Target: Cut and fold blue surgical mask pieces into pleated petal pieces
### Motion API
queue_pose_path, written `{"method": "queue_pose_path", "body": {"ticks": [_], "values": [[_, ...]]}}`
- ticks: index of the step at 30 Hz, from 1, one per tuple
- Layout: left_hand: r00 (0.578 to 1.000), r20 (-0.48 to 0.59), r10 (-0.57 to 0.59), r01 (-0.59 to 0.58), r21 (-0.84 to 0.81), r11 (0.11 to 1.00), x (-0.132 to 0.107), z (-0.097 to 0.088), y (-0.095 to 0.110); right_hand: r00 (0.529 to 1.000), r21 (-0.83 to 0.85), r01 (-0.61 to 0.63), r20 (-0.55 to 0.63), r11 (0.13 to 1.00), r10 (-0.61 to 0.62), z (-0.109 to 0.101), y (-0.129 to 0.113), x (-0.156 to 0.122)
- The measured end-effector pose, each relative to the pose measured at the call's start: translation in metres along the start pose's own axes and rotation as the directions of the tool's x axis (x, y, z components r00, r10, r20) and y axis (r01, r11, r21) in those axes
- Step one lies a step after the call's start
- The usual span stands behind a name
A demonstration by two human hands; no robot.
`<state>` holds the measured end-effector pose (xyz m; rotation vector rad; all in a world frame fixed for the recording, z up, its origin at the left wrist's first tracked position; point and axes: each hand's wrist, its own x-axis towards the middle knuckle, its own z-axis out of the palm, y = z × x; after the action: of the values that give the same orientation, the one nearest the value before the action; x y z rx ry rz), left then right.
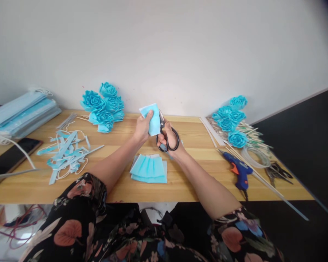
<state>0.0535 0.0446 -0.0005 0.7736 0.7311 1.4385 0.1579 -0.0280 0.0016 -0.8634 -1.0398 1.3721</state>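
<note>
My left hand (pixel 143 127) pinches a light blue piece of mask fabric (pixel 153 118), holding it up over the wooden table (pixel 191 182). My right hand (pixel 166 137) grips black-handled scissors (pixel 168 138) with fingers through the loops; the blades meet the fabric's right edge. Below my hands, a small stack of cut blue fabric pieces (pixel 149 168) lies on the table.
Blue fabric roses lie at the back left (pixel 104 106) and back right (pixel 231 122). Cut strips and ear loops (pixel 67 151) sit at left, near a mask stack (pixel 20 114) and a phone (pixel 9 158). A blue glue gun (pixel 239 170), wooden sticks (pixel 255 138) and pliers (pixel 277 171) lie at right.
</note>
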Motion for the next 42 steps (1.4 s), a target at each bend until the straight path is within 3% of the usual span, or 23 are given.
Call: {"method": "queue_pose_path", "body": {"ticks": [5,9,16,28,42], "values": [[1.0,0.016,-0.021,0.021,0.009,1.0,0.002,-0.004,0.003,0.999,-0.042,0.024,-0.02,0.999,-0.025,0.001,-0.004,-0.001],[0.999,0.033,-0.033,0.033,-0.001,0.999,0.004,-0.006,0.007,1.0,-0.06,-0.022,-0.015,0.998,0.021,-0.003,-0.007,0.001],[0.998,0.05,-0.024,0.024,0.014,1.0,0.007,-0.008,0.004,0.991,0.042,-0.095,0.103,0.995,0.09,-0.01,-0.007,0.005],[0.992,0.123,-0.039,0.025,0.118,0.993,0.002,-0.008,0.004,0.993,0.03,-0.109,0.051,0.994,0.107,-0.009,-0.012,0.005],[0.999,0.054,0.008,-0.012,0.072,0.997,0.006,-0.011,0.001,0.992,0.052,-0.115,0.064,0.992,0.112,-0.011,-0.009,0.007]]}}
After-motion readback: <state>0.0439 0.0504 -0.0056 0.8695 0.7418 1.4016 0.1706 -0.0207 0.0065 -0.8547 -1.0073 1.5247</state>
